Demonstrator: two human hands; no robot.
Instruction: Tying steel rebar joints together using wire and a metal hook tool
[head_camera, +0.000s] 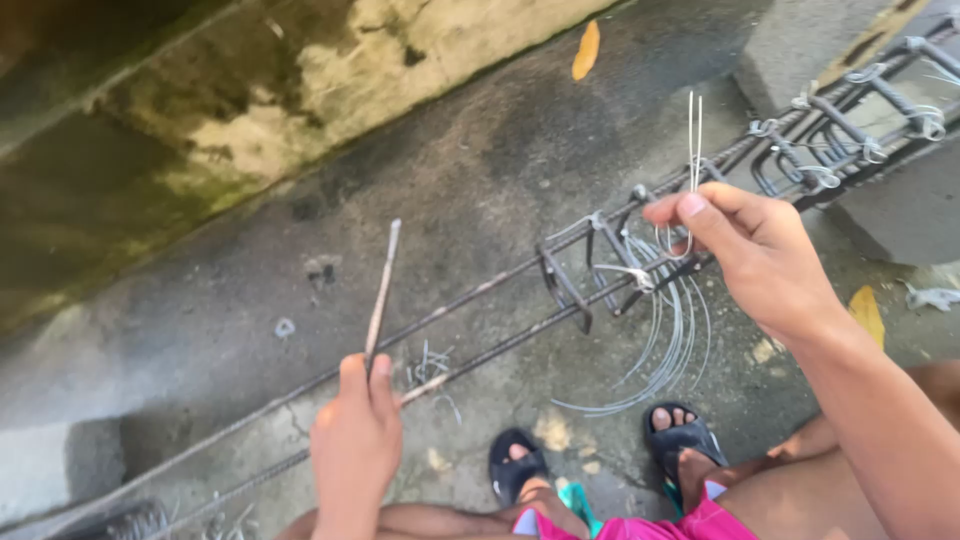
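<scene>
- Head view: the left hand (355, 440) is wrapped around a thin grey metal rod (382, 292) whose long axis points to 12 o'clock.
- The right hand (755, 250) pinches a folded loop of thin silver tie wire (694, 140), ends upright.
- The dark steel rebar cage (640, 250) lies on the concrete floor (480, 150), just at 9 o'clock of the right hand, which is the nearer one.

We see dull, ribbed steel rebar (480, 290), shiny thin tie wire (694, 130), a matt metal rod (382, 290), rough stained concrete floor (480, 150), and glossy black rubber sandals (515, 465).
</scene>
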